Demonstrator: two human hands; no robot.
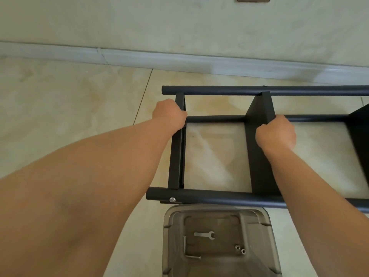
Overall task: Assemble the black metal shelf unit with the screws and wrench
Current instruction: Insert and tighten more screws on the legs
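The black metal shelf unit (219, 193) lies on its side on the tiled floor, its round poles running left to right and its flat shelf panels standing on edge between them. My left hand (169, 114) grips the top edge of the leftmost shelf panel (175, 156). My right hand (276, 132) grips the top edge of the middle shelf panel (257, 156). A silver screw head (172, 199) shows on the near pole at the left end. A flat silver wrench (204, 234), a hex key (188, 250) and two nuts (240, 249) lie in a grey plastic tray (168, 246) below the unit.
A grey skirting board (179, 60) and a marbled wall run along the far side. A third shelf panel (359, 132) stands at the right edge of the view. Beige floor tiles (69, 106) spread out to the left.
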